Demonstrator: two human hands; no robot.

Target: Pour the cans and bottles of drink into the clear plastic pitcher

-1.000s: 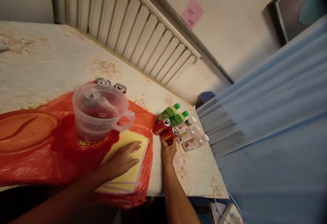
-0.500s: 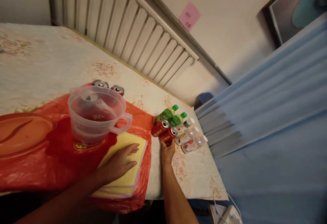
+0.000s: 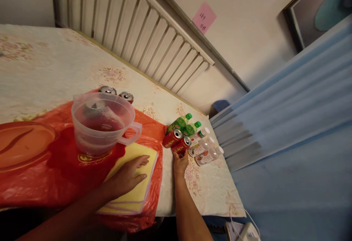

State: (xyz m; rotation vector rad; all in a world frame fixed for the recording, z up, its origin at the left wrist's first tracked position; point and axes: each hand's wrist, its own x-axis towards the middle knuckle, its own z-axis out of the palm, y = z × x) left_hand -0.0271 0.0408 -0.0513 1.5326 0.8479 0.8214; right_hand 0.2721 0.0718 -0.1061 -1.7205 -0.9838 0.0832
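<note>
My right hand (image 3: pixel 181 164) has its fingers around the base of a red drink can (image 3: pixel 180 146), which stands on the tablecloth. Another red can (image 3: pixel 172 138) is right beside that one, on its left. Over a stack of yellow cloths (image 3: pixel 137 193) is my left hand (image 3: pixel 129 176), fingers stretched out and nothing held. A clear plastic measuring jug (image 3: pixel 95 138) with some dark liquid in it stands on red plastic sheeting (image 3: pixel 24 186), left of the cloths.
Green-capped bottles (image 3: pixel 178 123) and several white-capped bottles (image 3: pixel 207 156) stand behind and right of the cans. Two opened cans (image 3: pixel 126 97) are behind the jug. An orange plate (image 3: pixel 27 142) lies at left. A radiator (image 3: pixel 137 32) and blue curtain (image 3: pixel 288 123) border the table.
Hardly anything differs. Both hands keep their places, the right at the can and the left over the cloths; the view has shifted very slightly.
</note>
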